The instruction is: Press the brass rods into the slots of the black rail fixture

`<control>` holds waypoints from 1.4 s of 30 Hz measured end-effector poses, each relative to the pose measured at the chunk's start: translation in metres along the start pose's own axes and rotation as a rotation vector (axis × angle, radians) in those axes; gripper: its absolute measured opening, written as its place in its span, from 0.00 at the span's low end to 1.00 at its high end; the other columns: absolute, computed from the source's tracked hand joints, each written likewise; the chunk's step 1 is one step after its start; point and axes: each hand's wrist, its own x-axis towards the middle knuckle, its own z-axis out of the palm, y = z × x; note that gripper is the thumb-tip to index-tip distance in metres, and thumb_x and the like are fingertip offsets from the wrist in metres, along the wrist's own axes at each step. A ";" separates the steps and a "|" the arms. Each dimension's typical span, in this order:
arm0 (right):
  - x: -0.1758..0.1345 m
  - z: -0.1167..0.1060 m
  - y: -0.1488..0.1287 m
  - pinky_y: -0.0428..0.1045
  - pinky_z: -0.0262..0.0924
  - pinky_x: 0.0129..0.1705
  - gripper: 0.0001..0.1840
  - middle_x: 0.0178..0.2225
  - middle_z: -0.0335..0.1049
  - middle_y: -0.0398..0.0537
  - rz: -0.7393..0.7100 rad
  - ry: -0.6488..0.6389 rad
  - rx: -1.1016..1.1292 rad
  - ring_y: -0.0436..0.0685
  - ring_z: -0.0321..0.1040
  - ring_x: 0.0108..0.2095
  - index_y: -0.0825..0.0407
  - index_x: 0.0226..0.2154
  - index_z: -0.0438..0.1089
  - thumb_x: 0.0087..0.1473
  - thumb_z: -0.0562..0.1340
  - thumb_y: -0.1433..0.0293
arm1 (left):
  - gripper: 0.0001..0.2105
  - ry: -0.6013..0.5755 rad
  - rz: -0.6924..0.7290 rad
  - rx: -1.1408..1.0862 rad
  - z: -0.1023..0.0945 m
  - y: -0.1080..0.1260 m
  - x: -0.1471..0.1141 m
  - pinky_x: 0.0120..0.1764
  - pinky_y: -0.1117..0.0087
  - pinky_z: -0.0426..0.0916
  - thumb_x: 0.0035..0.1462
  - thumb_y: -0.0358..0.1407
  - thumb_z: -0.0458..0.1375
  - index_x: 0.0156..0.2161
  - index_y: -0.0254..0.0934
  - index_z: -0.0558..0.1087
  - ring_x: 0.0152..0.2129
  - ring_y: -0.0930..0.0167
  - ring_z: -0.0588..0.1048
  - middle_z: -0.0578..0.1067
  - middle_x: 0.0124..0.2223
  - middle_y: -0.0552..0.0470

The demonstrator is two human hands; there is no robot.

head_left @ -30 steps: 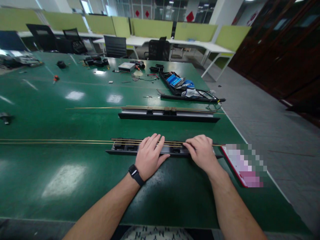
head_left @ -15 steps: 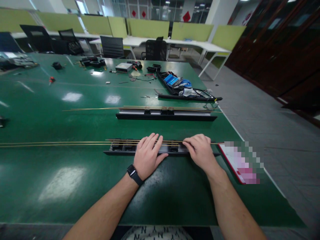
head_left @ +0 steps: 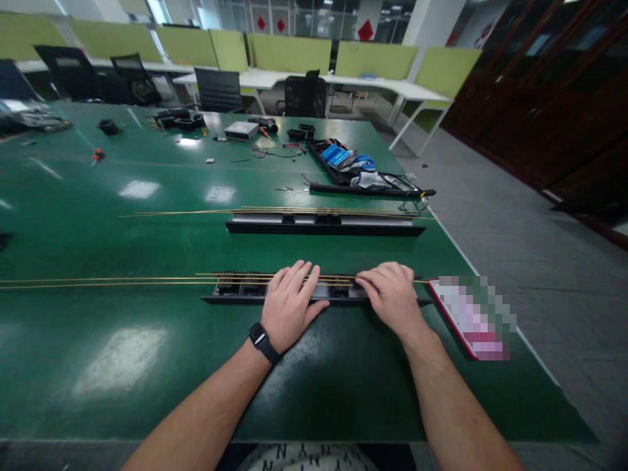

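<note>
Our right grip [head_left: 392,294] is pinched together on a thin rod [head_left: 235,275]; our left grip [head_left: 289,297] lies flat, fingers stretched, over the rail [head_left: 240,300].
Left of both grips, the rod's tip now pokes past the rail's end, where it was about level before: we seem to be sliding it leftward. It looks straight and brass-coloured, beside two other rods [head_left: 108,285].
</note>
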 end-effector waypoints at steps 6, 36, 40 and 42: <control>-0.003 -0.004 0.001 0.57 0.50 0.50 0.08 0.37 0.78 0.46 0.051 0.028 -0.010 0.59 0.67 0.45 0.48 0.41 0.77 0.63 0.65 0.62 | 0.29 0.001 0.008 0.003 0.000 0.000 0.001 0.65 0.53 0.59 0.67 0.49 0.57 0.66 0.35 0.67 0.64 0.57 0.68 0.72 0.65 0.40; -0.002 -0.002 -0.001 0.58 0.50 0.50 0.09 0.35 0.80 0.45 0.055 0.062 0.005 0.58 0.67 0.43 0.47 0.35 0.77 0.65 0.63 0.63 | 0.29 0.003 0.014 -0.007 0.001 -0.001 0.001 0.64 0.53 0.59 0.67 0.49 0.57 0.67 0.36 0.66 0.65 0.57 0.67 0.72 0.65 0.40; -0.003 -0.004 -0.001 0.58 0.50 0.51 0.08 0.37 0.79 0.46 0.072 0.046 0.008 0.60 0.67 0.44 0.47 0.38 0.76 0.64 0.63 0.62 | 0.30 0.001 0.014 -0.008 0.001 -0.001 0.000 0.64 0.52 0.59 0.66 0.49 0.58 0.68 0.37 0.65 0.65 0.56 0.67 0.72 0.65 0.40; -0.005 -0.007 0.003 0.59 0.50 0.51 0.08 0.38 0.79 0.47 0.095 0.051 -0.007 0.61 0.67 0.45 0.47 0.39 0.77 0.61 0.66 0.61 | 0.30 0.003 0.015 -0.009 0.001 -0.001 0.000 0.64 0.52 0.59 0.66 0.49 0.58 0.68 0.38 0.65 0.65 0.56 0.67 0.72 0.65 0.40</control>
